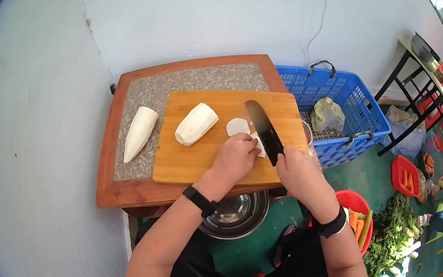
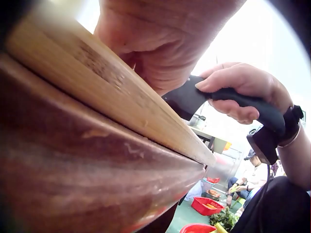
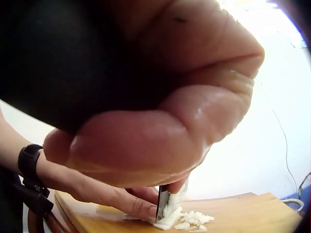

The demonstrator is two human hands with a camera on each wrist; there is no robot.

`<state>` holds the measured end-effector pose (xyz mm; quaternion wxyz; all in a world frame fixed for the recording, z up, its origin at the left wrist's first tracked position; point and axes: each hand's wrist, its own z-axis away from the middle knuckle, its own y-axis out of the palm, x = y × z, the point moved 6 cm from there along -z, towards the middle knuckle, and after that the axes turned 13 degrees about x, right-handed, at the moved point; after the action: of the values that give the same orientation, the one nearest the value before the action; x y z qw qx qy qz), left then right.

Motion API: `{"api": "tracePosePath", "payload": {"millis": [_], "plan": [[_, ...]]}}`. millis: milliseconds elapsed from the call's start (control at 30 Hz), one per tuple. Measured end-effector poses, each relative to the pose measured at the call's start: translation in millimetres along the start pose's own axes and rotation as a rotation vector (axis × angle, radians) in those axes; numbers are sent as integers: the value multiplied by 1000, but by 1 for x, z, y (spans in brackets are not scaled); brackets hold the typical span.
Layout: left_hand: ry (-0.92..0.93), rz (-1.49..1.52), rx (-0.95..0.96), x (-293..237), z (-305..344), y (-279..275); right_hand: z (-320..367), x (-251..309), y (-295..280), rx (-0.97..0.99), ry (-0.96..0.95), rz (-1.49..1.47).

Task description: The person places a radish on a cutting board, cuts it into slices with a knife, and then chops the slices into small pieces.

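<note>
My right hand (image 1: 300, 172) grips the black handle of a kitchen knife (image 1: 264, 126), its dark blade standing over the wooden cutting board (image 1: 280, 108). At the blade's left side, my left hand (image 1: 234, 158) holds white radish slices (image 1: 258, 143) down on the board with its fingertips. Small chopped radish bits (image 3: 195, 219) lie on the blade's other side in the right wrist view. One round radish slice (image 1: 237, 127) lies flat just beyond the left fingers. Farther left on the board is a thick piece of peeled radish (image 1: 196, 124).
A tapered peeled radish (image 1: 140, 132) lies on the table (image 1: 134, 91) left of the board. Beside the table stands a blue plastic basket (image 1: 363, 111) with a bagged vegetable. Metal bowls (image 1: 233, 217) sit below. A red basin (image 1: 360, 201), leafy greens and a seated person are at the right.
</note>
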<state>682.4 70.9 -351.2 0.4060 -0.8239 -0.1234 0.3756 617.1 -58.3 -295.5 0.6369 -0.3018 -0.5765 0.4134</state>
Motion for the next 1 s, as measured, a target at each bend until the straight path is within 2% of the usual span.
{"api": "tracePosePath", "payload": {"millis": [233,333,433,633,833,1000], "plan": [[6,-31,6,1,-1,1,2,-2,5,14,2,21],[3,-20,2,3,-2,2,12,1,3,99,8,44],[3,-29,10,4,-1,5,10,3,8,10,-119,134],[22,-16,-11,5,-1,6,-17,-1,19,48,-108,55],[52,1,17,4,-3,1,-15,0,8,148,87,-188],[-19,133,-25,6,1,-5,-3,-2,-7,119,91,-190]]}}
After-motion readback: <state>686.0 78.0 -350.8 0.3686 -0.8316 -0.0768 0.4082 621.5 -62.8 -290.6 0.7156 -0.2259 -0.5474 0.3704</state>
